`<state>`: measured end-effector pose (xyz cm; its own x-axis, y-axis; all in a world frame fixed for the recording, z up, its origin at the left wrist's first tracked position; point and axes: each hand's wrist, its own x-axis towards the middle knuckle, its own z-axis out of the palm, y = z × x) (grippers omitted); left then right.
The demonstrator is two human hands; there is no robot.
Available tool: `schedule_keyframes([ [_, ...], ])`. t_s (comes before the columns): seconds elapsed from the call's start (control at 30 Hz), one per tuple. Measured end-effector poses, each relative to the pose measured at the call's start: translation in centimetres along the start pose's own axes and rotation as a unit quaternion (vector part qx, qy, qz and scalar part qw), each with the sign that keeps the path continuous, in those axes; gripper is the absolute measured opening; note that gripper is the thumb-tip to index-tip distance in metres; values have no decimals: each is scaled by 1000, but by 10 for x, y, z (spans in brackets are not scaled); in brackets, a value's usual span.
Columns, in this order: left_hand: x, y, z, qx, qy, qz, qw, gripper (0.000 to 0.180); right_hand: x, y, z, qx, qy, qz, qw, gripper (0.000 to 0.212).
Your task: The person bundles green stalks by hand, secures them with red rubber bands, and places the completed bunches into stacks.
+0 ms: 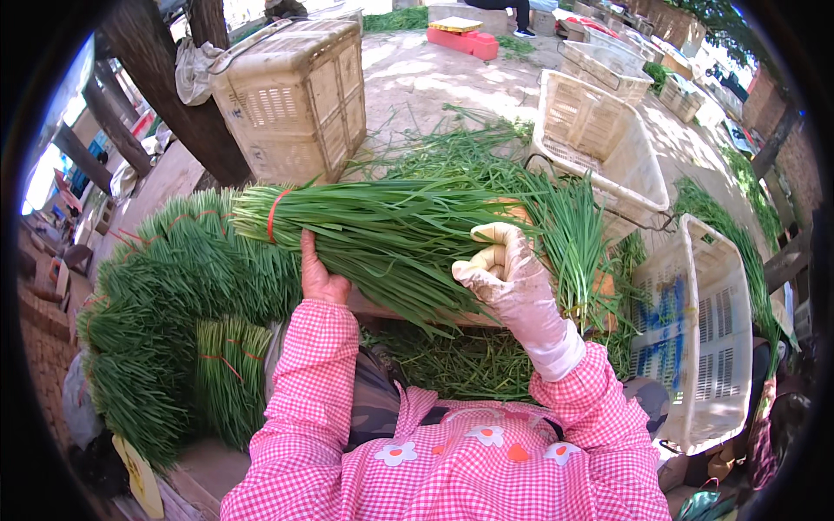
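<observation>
A big bundle of garlic chives (391, 208) lies crosswise before me, pale stem ends to the left and long green leaves to the right. Round its stems runs a red band (276, 215). My bare left hand (325, 276) grips the bundle from the near side, thumb up against the leaves, the other fingers hidden beneath. At the leafy end is my right hand (512, 278), in a stained whitish glove. Its fingers are curled in toward the thumb; whatever they pinch is too small to make out. Just beyond the glove lie loose chives (569, 239), roots toward me.
Tied chive bundles (174, 304) are stacked in a curve at my left, with a smaller banded bundle (230, 373) standing inside. Plastic crates stand at the back left (287, 95), back right (599, 143) and near right (695, 339). Chive scraps (460, 365) litter the ground below.
</observation>
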<state>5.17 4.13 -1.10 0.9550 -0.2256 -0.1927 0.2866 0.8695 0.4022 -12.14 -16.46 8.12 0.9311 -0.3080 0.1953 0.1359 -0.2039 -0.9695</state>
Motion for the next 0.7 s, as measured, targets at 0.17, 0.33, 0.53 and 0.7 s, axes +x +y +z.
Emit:
schedule_keyframes([
  [0.17, -2, -4, 1, 15, 2, 5, 1000, 50, 10, 9, 16, 152, -23, 73, 985, 22],
  [0.33, 1, 0, -13, 19, -68, -14, 997, 45, -26, -1, 30, 250, -481, 195, 817, 24],
  [0.53, 9, 8, -14, 12, -63, -4, 998, 50, -56, -36, -21, 89, -620, 36, 779, 46],
  [0.7, 15, 14, -25, 23, -46, 9, 999, 52, -51, -50, -99, 14, -186, 161, 969, 19],
])
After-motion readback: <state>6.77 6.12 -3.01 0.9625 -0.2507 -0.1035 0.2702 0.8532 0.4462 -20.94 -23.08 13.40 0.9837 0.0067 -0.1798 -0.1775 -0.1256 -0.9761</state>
